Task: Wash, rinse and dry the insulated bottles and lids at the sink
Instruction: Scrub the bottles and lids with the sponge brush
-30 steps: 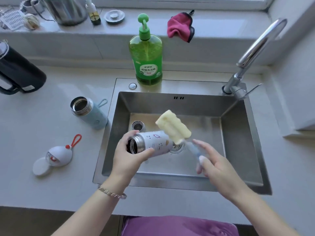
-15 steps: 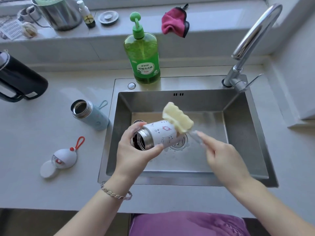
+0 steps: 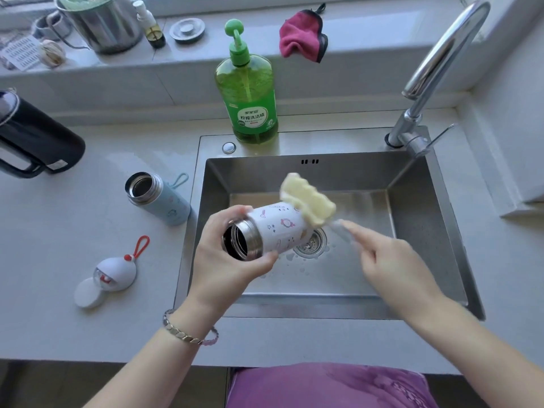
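Two insulated bottles are out on a pale grey counter [image 3: 59,231] with a steel sink [image 3: 412,207] set into it, below a window ledge [image 3: 368,54]. My left hand [image 3: 223,260] grips the white bottle [image 3: 276,231] round its steel neck and holds it tilted over the sink, mouth toward me. My right hand [image 3: 391,260] pinches the handle of a sponge brush [image 3: 309,201], whose yellow foam head touches the bottle's far end. The blue bottle [image 3: 164,198] stands open just left of the sink, with a white lid [image 3: 114,272] on a red loop nearer me.

A green soap bottle [image 3: 247,95] stands on the sink's back rim, and the tap [image 3: 435,63] arches over at the right. A pink cloth [image 3: 303,36], a steel pot [image 3: 103,22] and a drain plug [image 3: 187,30] sit on the ledge.

A black jug [image 3: 38,142] is cut off at the left edge, and the pot at the top. The white bottle half hides the drain [image 3: 312,242]. The brush handle is blurred.
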Available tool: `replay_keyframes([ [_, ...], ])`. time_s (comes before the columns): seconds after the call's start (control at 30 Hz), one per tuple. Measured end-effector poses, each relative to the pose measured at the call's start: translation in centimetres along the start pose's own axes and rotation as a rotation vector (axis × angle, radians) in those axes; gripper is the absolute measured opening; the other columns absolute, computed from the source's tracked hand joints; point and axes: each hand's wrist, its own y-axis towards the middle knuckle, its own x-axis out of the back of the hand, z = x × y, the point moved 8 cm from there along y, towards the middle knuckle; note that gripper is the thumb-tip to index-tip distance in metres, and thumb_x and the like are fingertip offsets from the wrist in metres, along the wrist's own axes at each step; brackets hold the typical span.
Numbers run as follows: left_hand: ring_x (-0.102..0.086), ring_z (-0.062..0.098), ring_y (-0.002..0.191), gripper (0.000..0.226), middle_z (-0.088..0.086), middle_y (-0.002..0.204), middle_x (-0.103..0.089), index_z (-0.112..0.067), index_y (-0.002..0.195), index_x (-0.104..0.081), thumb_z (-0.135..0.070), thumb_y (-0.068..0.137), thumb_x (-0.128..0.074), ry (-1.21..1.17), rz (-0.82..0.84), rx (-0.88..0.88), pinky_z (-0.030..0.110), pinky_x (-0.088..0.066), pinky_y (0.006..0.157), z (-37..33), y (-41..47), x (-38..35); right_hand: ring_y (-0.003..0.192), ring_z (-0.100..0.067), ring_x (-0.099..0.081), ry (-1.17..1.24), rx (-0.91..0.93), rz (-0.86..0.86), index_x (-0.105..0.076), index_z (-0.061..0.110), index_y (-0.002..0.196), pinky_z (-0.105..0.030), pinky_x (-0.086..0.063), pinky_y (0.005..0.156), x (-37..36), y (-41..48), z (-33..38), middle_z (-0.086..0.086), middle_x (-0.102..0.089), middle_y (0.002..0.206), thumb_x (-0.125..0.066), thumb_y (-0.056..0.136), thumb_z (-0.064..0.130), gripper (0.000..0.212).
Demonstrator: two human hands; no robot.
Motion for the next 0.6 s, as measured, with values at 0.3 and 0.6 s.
replay_keyframes([
  [0.3,-0.052,0.004,0.106,0.057,-0.004,0.110,-0.055,-0.021,0.107,-0.058,-0.019,0.054,-0.078,0.248,0.119,-0.346,0.014,-0.040,0.092,-3.0,-0.5,-0.8,0.054,-0.013,-0.038,-0.003,0.042,-0.003,-0.054,0.048,0.121,-0.035,-0.035,0.061,0.6,-0.9,1.2,0.002,-0.058,0.072,-0.045,0.095,0.017,0.042],
  [0.6,-0.052,0.024,0.107,0.061,0.002,0.121,-0.046,-0.020,0.112,-0.054,-0.006,0.058,-0.078,0.489,0.176,-0.737,0.037,-0.047,0.091,-4.2,-1.9,-1.0,0.050,0.004,-0.046,0.092,0.100,0.053,-0.056,0.052,0.113,-0.019,-0.037,0.053,0.6,-0.7,2.7,0.024,-0.056,0.059,-0.049,0.094,0.016,0.041],
])
